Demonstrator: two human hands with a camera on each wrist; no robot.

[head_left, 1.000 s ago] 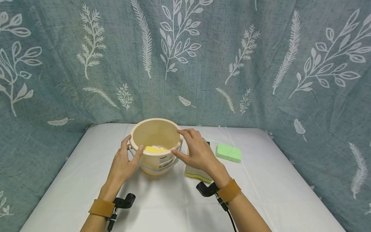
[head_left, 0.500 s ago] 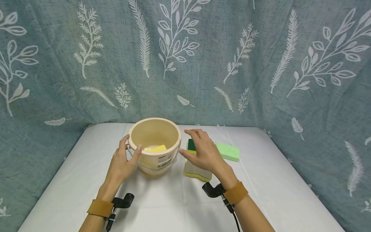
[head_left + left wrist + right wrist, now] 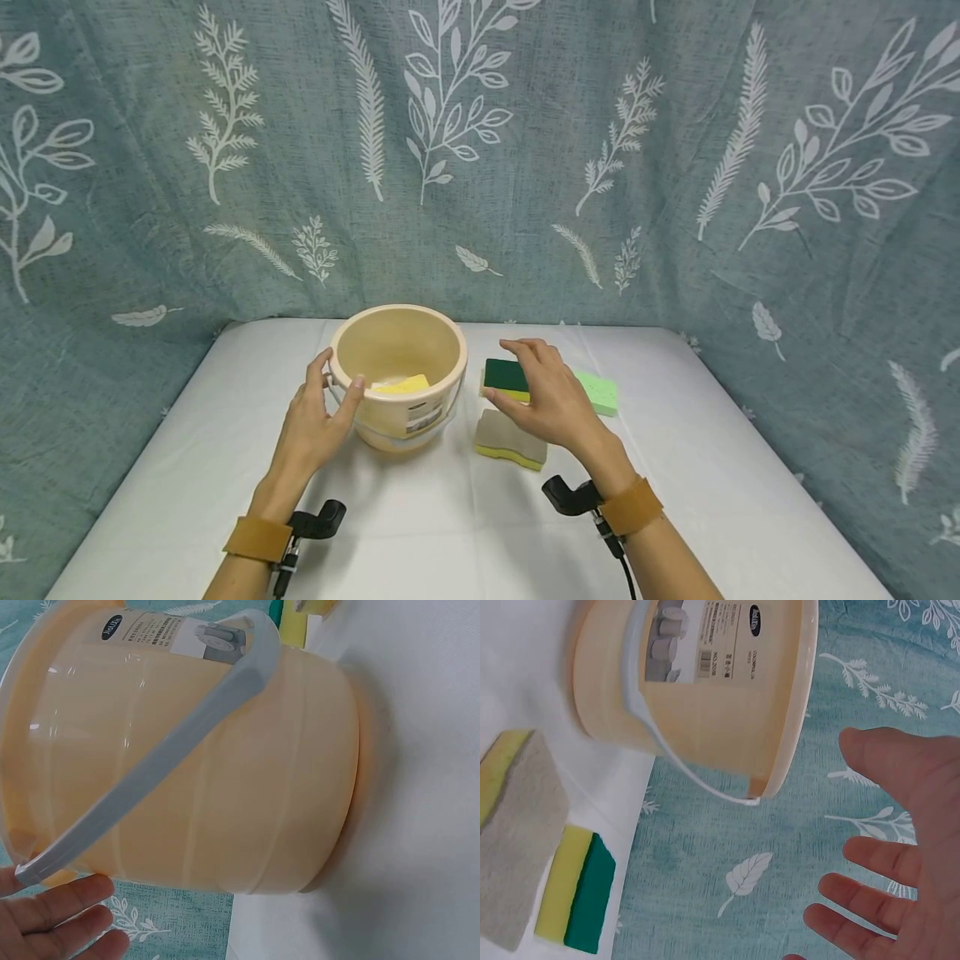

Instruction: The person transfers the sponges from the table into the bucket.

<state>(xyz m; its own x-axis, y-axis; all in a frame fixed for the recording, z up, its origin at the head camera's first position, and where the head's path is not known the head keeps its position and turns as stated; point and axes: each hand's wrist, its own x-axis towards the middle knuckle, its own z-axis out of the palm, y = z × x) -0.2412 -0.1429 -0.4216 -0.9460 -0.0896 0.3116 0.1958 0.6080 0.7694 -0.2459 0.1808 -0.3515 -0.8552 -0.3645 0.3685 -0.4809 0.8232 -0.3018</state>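
Bucket (image 3: 386,412), cream-coloured plastic. Stands upright on white cloth (image 3: 450,533), somewhat left of the middle. Closest, tan bands (image 3: 258,540) with small black cameras (image 3: 322,520) on both wrists. Past these, left hand (image 3: 318,425) at the bucket's left side, opened wide, fingers straight rather than curled, thumb at the near rim (image 3: 397,397); how firmly pressed, impossible to tell. On the other side, right hand (image 3: 555,404) likewise open, thumb and fingers parted, apart from the bucket and near the sponges. Just beside that hand, a grey-topped sponge (image 3: 510,437) with a yellow lower layer and wavy edge. Next, the bucket's near wall. Shines softly, tapers toward the base, shows faint pale rings. Carries a pale grey handle (image 3: 150,772), slung low across the outside, and a printed label (image 3: 709,637) with a dark oval logo and pictured containers. Within, smooth cream walls and a bright yellow piece (image 3: 405,385) lying low. To the right, a dark green and yellow sponge (image 3: 504,379) and a light green sponge (image 3: 598,393), both partly behind the right hand. Farthest, a blue-green curtain (image 3: 300,167) printed with white leaves and sprigs.
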